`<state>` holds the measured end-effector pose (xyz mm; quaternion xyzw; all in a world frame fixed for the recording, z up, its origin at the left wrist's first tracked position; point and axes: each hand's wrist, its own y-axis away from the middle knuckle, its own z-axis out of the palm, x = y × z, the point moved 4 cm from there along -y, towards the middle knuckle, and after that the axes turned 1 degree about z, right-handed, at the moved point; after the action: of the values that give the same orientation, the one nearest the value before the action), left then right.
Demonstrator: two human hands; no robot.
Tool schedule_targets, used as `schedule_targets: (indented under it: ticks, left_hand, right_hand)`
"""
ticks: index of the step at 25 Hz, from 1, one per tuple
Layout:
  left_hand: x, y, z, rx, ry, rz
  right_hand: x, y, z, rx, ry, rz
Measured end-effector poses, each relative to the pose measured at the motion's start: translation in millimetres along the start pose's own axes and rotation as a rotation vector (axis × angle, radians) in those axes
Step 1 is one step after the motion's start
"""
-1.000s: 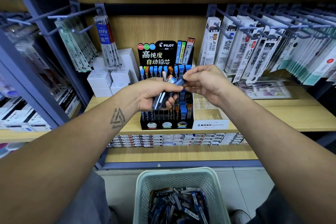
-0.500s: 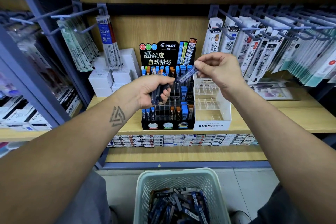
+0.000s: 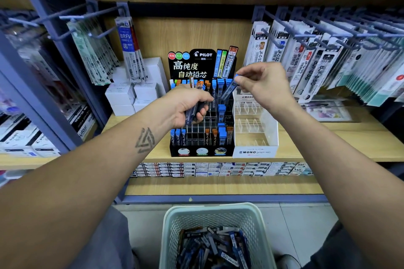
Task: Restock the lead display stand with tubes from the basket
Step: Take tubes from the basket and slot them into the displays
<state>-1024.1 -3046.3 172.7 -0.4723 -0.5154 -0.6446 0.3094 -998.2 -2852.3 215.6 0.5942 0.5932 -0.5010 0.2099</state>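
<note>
The black tiered Pilot lead display stand sits on the wooden shelf, partly filled with blue- and orange-capped tubes. My left hand grips a bunch of lead tubes in front of the stand's upper rows. My right hand pinches one blue-capped tube by its top, tilted, its lower end at the slots on the stand's upper right. A pale green basket on the floor below holds several more tubes.
A clear Mono graph stand adjoins the lead stand on the right. White boxes stand to its left. Refill packs hang on hooks at the right and left. Small boxes line the lower shelf.
My right hand took one tube from the bunch in my left hand, lifted it up and right, and now lowers its end toward the stand's upper right slots.
</note>
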Motion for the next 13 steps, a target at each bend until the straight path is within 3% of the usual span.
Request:
schedule_targets:
  ticks: [3,9,13]
  left_hand:
    - [1,-2,-1,0.021,-0.014,0.005]
    - [3,-2,-3,0.029,-0.023,0.011]
    - [4,-1,-4,0.032,-0.027,0.011]
  right_hand:
    - [-2,-3,3,0.074,0.086,-0.074]
    - [-3,-2,25,-0.045,0.349,-0.162]
    - [-10,-5,21,0.019,0.333,-0.195]
